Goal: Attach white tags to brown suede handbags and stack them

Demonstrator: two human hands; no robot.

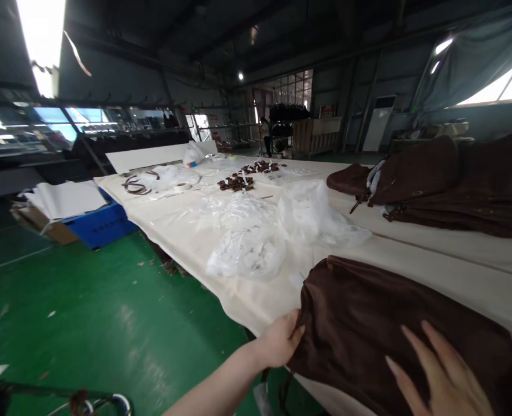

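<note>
A dark brown fabric bag lies flat at the near right corner of the cloth-covered table. My left hand grips the left edge of the brown bag, fingers closed on it near the table's edge. Over the bag's near right part, my right hand has its fingers spread, palm toward the fabric; whether it presses down cannot be seen. Crumpled clear plastic bags rest just beyond the brown bag. Straps hang below my left hand, partly hidden.
More brown bags are piled at the right. Bundles of brown pieces and coiled straps lie farther back. A blue crate and a cardboard box stand on the green floor at the left. A person is far back.
</note>
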